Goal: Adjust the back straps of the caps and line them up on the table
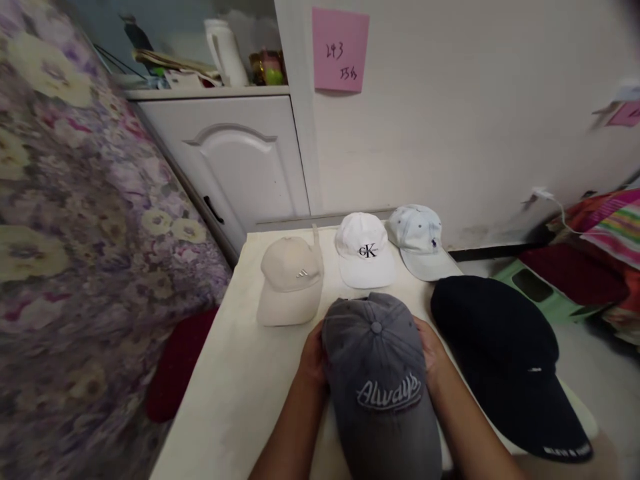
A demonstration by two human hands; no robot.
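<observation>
A person is holding a grey cap [375, 363] between both hands over the middle of the table [215, 393], toward its near edge; the left hand [313, 357] is gripping the cap's left side and the right hand [430, 350] is gripping its right side, while most of the fingers are hiding behind the fabric; the brim is pointing toward the near edge, and the white stitched word "Always" is facing up; whether the cap is touching the cloth below, one cannot tell. A beige cap [290, 280] is sitting near the far left corner, its strap standing up at the side; a white cap [365, 243] with black letters is resting by the middle of the far edge; a pale blue cap [420, 237] is lying just beside it, toward the far right corner; a big dark cap [493, 330] is lying along the right edge, its brim pointing toward the near right corner. Beyond the far edge, a pink note [341, 50] is sticking to the wall [460, 120].
</observation>
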